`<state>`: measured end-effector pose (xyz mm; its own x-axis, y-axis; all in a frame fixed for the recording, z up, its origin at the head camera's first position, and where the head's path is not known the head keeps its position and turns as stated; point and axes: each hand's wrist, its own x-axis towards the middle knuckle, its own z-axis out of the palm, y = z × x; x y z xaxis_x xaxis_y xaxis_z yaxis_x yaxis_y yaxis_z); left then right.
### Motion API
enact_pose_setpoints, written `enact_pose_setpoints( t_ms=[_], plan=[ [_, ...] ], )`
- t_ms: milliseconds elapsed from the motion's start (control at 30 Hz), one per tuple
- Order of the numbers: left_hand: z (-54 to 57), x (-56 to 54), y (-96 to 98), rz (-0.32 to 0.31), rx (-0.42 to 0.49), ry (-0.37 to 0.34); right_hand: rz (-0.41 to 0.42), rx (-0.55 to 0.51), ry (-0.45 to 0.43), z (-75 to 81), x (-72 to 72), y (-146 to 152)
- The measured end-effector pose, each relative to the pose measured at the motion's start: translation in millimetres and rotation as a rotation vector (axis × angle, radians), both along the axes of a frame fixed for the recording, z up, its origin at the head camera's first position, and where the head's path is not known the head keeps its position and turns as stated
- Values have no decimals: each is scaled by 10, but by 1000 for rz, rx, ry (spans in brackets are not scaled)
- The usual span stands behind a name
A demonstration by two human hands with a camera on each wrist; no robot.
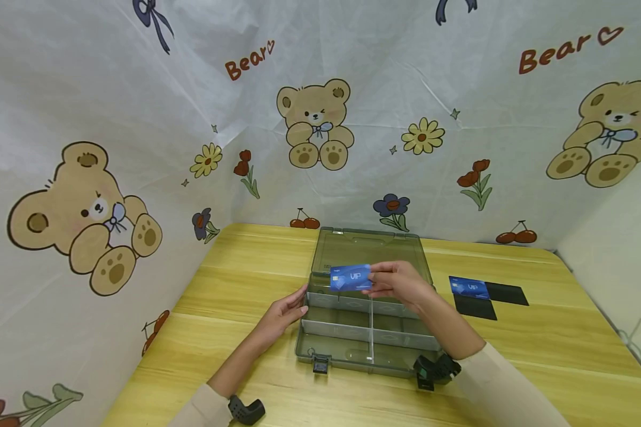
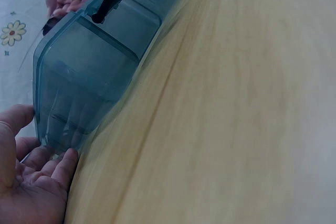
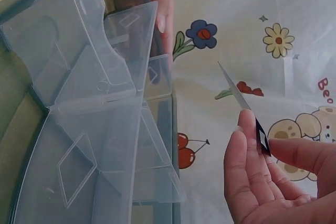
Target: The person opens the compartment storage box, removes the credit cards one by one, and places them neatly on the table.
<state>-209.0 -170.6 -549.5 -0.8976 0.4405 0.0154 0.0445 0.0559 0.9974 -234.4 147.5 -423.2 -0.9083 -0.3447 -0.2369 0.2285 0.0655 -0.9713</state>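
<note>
My right hand (image 1: pixel 400 283) pinches a blue VIP card (image 1: pixel 349 277) between thumb and fingers, holding it up over the back part of a divided plastic storage box (image 1: pixel 352 363). In the right wrist view the card (image 3: pixel 262 137) appears nearly edge-on. The box stands with its see-through lid (image 1: pixel 374 249) laid back, and grey dividers (image 1: pixel 336 329) split its inside. Against the box's left side rests my left hand (image 1: pixel 279 314). The left wrist view has that hand's fingers (image 2: pixel 64 169) touching the outer wall, with the thumb near the rim.
To the right of the box, another blue VIP card (image 1: pixel 467 287) lies on the wooden table (image 1: pixel 235 267), beside two black cards (image 1: pixel 506 293). Two black latches (image 1: pixel 320 363) hang at the box's front. A bear-print cloth (image 1: pixel 315 196) stands behind the table.
</note>
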Motion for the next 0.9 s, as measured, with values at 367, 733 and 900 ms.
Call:
enact_pose_setpoints(
  t_ms=[367, 733, 900],
  plan=[
    [9, 4, 4, -10, 6, 3, -46, -1, 54, -20, 154, 209],
    [-2, 3, 0, -12, 8, 19, -117, -9, 45, -37, 335, 405],
    [-14, 4, -3, -13, 13, 25, -143, -5, 58, -7, 390, 528]
  ],
)
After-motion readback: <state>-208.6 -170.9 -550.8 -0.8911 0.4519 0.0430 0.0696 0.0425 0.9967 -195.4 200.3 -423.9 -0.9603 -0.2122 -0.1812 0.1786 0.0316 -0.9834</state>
